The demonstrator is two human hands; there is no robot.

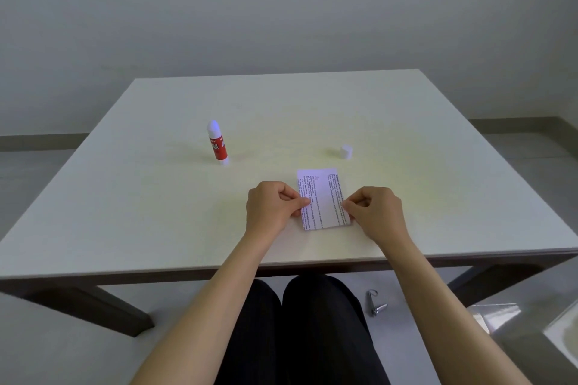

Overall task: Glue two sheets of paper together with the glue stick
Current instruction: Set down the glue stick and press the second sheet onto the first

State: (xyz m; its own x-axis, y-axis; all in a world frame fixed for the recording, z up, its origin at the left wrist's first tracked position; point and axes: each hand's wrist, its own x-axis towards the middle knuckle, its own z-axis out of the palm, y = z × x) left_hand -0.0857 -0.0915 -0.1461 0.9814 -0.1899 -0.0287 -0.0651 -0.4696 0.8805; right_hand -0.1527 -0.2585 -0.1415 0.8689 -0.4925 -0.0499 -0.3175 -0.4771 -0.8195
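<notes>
While both hands work at the near middle of the worktop, the scene reads as follows, largest first.

Worktop [156, 197]: pale, square, with dark legs; it carries everything below except the metal thing.

Legs [312, 337]: dark trousers under the near edge of the worktop.

Left hand [272, 209]: curled, resting on the worktop at the paper's left edge; its fingers [301, 203] are closed in a pinch on that edge.

Right hand [375, 212]: curled at the paper's right edge; its fingers [348, 206] are closed in a pinch on that edge.

Paper [325, 197]: small white rectangle with printed text running sideways, lying flat between the two hands, its far end free. Whether it is one sheet or two laid together, I cannot tell.

Glue stick [216, 144]: red body, white tip, standing upright with no cap on, well to the left of the paper and farther back, apart from both hands.

Cap [346, 151]: small, white, standing on the worktop just beyond the paper's far right corner, not touching it.

Metal thing [375, 303]: small and shiny, on the floor beside the right knee; too small to name.
</notes>
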